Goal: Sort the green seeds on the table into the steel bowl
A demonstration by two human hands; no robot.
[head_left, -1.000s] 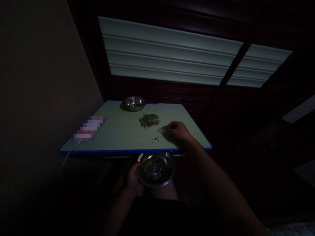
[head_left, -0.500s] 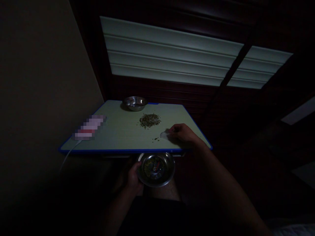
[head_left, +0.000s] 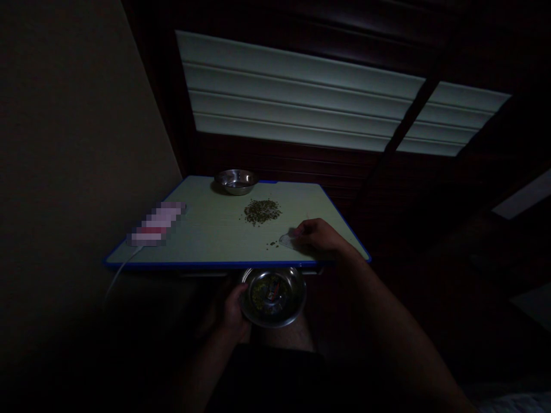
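My left hand [head_left: 235, 314] grips the side of a steel bowl [head_left: 298, 299], thumb over the rim, and I have it below the counter [head_left: 206, 238], just under the near edge and above my bare leg [head_left: 287, 337]. Greenish bits lie inside it, along with a small reddish patch that is too dim for me to make out. My right hand [head_left: 317, 234] is over the right part of the counter, thumb and fingers pinching a thin, see-through piece [head_left: 287, 240] whose free edge points left, down close to the surface. A few loose grains [head_left: 274, 245] lie just beside that edge. Beyond them, near the middle, the main pile of dark greenish grains [head_left: 262, 211] spreads in a loose, flat patch, with strays around it. A second steel bowl [head_left: 241, 190] stands upright at the far edge, behind the pile and to its left; I cannot tell what is in it. On the left side lies a blurred-out pinkish object [head_left: 157, 222], with a white cable [head_left: 117, 275] running from it over the near edge.
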